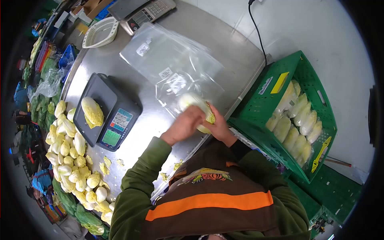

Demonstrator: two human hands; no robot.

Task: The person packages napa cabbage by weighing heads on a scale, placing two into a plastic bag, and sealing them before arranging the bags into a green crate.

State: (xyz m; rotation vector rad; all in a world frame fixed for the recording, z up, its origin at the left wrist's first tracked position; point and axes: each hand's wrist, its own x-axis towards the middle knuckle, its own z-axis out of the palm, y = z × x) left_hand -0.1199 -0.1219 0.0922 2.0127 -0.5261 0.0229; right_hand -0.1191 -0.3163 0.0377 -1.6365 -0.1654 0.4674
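Observation:
A napa cabbage (191, 101) is between my two hands at the front edge of the steel table. Its white base points away from me, toward the clear plastic bags, while its yellow leafy end is near my fingers. My left hand (185, 125) is closed around the near left side of it. From the right, my right hand (219, 125) grips the leafy end, with the fingers partly hidden. Clear film of a plastic bag (177, 83) with a white label overlaps the cabbage's far end.
To the left, a scale (113, 108) carries another cabbage (92, 112), beside a heap of cabbages (74, 160). At right, a green crate (256, 100) holds several wrapped cabbages (300, 114). A white basket (101, 33) and second scale (148, 14) stand at the back.

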